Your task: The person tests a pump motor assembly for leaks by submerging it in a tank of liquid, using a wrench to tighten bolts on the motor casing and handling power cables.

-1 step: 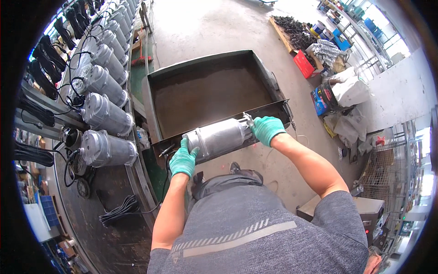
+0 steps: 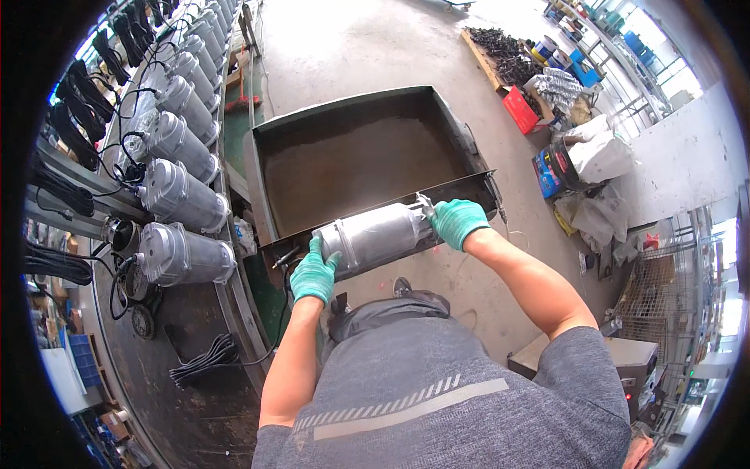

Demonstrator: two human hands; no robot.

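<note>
A silver cylindrical pump motor [image 2: 379, 234] lies on its side across the near ledge of a dark metal tank [image 2: 355, 100]. My left hand [image 2: 314, 273], in a green glove, grips its left end, with the thumb and fingers apart around the rim. At the right end, my right hand [image 2: 459, 221], gloved likewise, is closed around a small metal fitting [image 2: 424, 205] on the motor's shaft end. The glove hides part of that fitting. A black cable runs down from near the left end to a coiled bundle [image 2: 207, 361] on the bench.
Similar silver motors [image 2: 187, 254] with black cables stand in a row along the left bench [image 2: 183, 422]. Brown liquid covers the tank's bottom. Right of it are a red box [image 2: 521, 109], a black bucket [image 2: 558, 166] and white bags [image 2: 600, 156]. A metal box [image 2: 625, 356] stands by my right elbow.
</note>
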